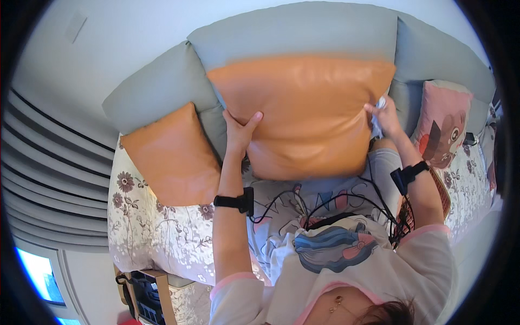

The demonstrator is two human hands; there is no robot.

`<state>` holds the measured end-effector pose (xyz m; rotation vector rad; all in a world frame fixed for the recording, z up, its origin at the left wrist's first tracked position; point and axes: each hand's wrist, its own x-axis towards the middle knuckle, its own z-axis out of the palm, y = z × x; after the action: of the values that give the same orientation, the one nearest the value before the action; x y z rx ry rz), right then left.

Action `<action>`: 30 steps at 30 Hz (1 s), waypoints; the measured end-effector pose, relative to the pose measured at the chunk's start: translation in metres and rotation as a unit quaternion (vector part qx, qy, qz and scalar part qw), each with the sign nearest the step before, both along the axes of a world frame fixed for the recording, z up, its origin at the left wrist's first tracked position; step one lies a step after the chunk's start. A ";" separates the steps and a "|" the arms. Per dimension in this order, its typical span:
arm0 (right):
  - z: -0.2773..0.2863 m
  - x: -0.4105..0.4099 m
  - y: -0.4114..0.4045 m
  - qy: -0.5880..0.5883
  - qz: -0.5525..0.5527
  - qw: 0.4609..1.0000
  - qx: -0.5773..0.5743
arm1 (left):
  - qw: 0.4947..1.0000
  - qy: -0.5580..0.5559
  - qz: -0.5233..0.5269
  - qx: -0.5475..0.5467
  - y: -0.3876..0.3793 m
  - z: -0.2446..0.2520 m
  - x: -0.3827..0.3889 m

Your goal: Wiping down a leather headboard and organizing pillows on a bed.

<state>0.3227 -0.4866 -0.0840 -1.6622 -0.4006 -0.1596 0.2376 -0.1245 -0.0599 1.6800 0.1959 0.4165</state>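
Observation:
A large orange leather-like cushion (308, 113) is held up in front of me, its upper edge blurred. My left hand (241, 132) grips its left side, thumb on the near face. At the right side, my right hand (386, 118) clasps the cushion's edge together with a crumpled white cloth or tissue (378, 122). The cushion's lower edge is just above my lap. A second orange cushion (174, 158) lies to the left against the grey-green backrest (300, 32).
A pink cartoon-print pillow (445, 122) leans at the right. Black cables (345, 197) run across my lap between the wrist straps. A flower-print cover (134, 219) lies over the seat. A cardboard box (162, 292) with black items stands at the lower left, below pleated grey curtains (57, 183).

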 end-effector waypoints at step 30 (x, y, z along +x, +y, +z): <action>-0.130 -0.265 -0.356 0.358 -0.527 0.652 -0.412 | 0.962 0.267 0.038 0.031 0.012 -0.016 -0.022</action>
<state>0.0575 -0.8430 -0.2138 -2.4838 1.3671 -0.1582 0.2155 -0.1127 -0.0761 1.8219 0.6517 0.0140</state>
